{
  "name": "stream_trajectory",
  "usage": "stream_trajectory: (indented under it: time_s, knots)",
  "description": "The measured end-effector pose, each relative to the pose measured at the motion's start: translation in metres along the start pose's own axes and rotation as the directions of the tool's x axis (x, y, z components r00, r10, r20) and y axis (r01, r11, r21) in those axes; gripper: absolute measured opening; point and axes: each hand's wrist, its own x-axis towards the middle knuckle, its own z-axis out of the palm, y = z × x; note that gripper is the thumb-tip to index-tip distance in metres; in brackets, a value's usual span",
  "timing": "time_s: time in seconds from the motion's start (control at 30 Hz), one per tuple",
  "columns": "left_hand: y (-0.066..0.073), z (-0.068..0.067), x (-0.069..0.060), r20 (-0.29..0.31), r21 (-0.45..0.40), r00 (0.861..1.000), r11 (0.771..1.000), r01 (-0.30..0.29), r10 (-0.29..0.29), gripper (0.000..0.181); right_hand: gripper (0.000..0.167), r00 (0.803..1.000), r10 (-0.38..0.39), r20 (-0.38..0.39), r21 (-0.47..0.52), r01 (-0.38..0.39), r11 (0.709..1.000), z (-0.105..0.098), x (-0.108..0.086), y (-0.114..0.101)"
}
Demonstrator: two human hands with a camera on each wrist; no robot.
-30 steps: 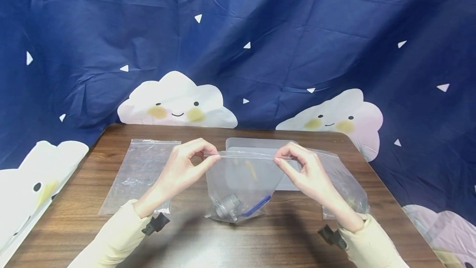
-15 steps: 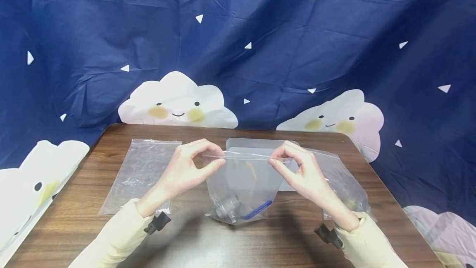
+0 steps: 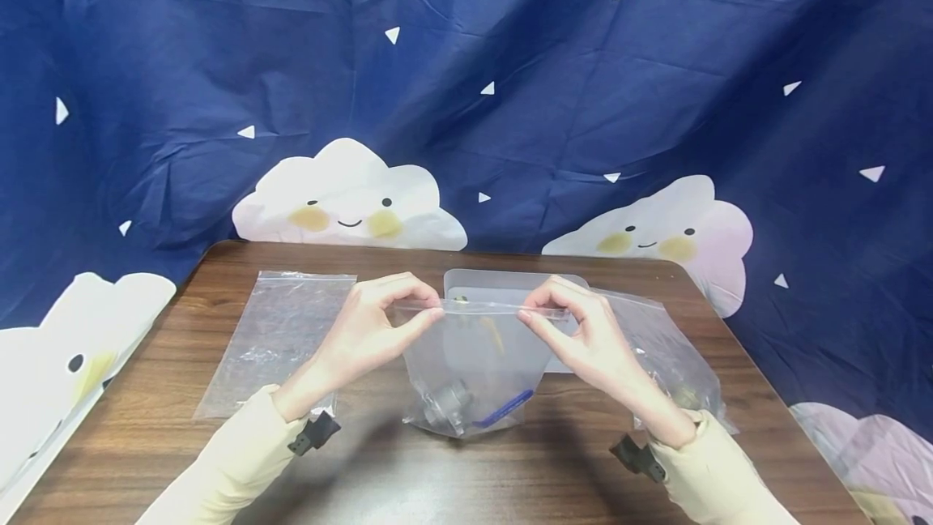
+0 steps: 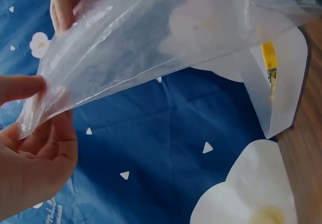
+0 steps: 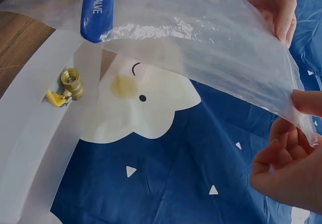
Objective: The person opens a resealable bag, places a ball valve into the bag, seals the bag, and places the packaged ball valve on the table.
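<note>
Both hands hold up a clear zip bag (image 3: 474, 355) by its top strip. My left hand (image 3: 372, 330) pinches the strip near its left end, thumb against curled fingers. Toward the right end, my right hand (image 3: 583, 335) pinches the same strip. At the bottom of the bag lies a grey metal ball valve (image 3: 446, 405) with a blue lever handle (image 3: 504, 410). In the right wrist view that handle reads "BALL VALVE". Whether the zip is fully closed cannot be made out.
Behind the bag stands a translucent white bin (image 3: 513, 278); inside is a brass valve (image 5: 74, 87) with a yellow handle. A flat clear bag (image 3: 277, 339) lies at left on the wooden table (image 3: 408, 484). Another bag (image 3: 656, 330) at right contains a brass-coloured item.
Along the strip, the right hand has shifted left and the left hand slightly right, so they are nearer each other. The bag with the valve has stayed nearly in place.
</note>
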Motion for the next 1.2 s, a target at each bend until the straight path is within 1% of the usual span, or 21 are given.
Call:
stream_trajectory:
  time_s: [0.07,0.2,0.3,0.4,0.53,0.63,0.8,0.97,1.03,1.2]
  knots:
    - [0.001,0.000,0.001,0.013,-0.001,1.000,1.000,0.006,-0.006,0.008,0.017,1.000,-0.002,0.002,0.005,0.002,1.000,0.000,0.000,-0.001]
    - [0.003,0.002,0.003,0.031,-0.040,1.000,0.999,-0.003,0.004,0.009,0.016,0.999,0.003,0.032,0.044,-0.005,0.999,0.000,0.001,-0.002]
    - [0.004,0.003,0.003,0.023,-0.065,1.000,0.998,-0.016,0.017,0.008,0.016,0.998,-0.003,0.055,0.069,-0.001,0.998,0.000,0.002,-0.003]
    - [0.004,0.003,0.003,0.013,-0.074,1.000,0.997,-0.026,0.027,0.007,0.016,0.998,-0.020,0.060,0.072,0.015,0.997,0.001,0.003,-0.004]
    - [0.003,0.003,0.004,0.016,-0.059,0.999,0.997,-0.038,0.039,0.005,0.016,0.999,-0.029,0.045,0.046,0.027,0.999,0.001,0.004,-0.005]
    - [0.003,0.003,0.006,0.013,-0.027,0.999,0.998,-0.049,0.050,0.007,0.015,0.998,-0.021,0.052,0.046,0.018,0.999,0.002,0.004,-0.006]
    - [0.004,0.004,0.007,0.010,-0.027,0.998,0.998,-0.055,0.055,0.010,0.001,0.996,-0.017,0.083,0.077,0.010,0.997,0.003,0.005,-0.006]
    - [0.004,0.006,0.007,0.001,-0.056,0.998,0.996,-0.067,0.067,0.007,0.007,0.994,-0.040,0.101,0.090,0.031,0.995,0.004,0.009,-0.007]
    - [0.004,0.007,0.007,0.005,-0.071,0.998,0.995,-0.070,0.070,0.007,0.011,0.993,-0.055,0.102,0.088,0.046,0.995,0.004,0.010,-0.008]
    - [0.005,0.010,0.009,0.022,-0.096,0.997,0.993,-0.069,0.072,0.010,0.013,0.994,-0.067,0.089,0.072,0.061,0.996,0.005,0.013,-0.007]
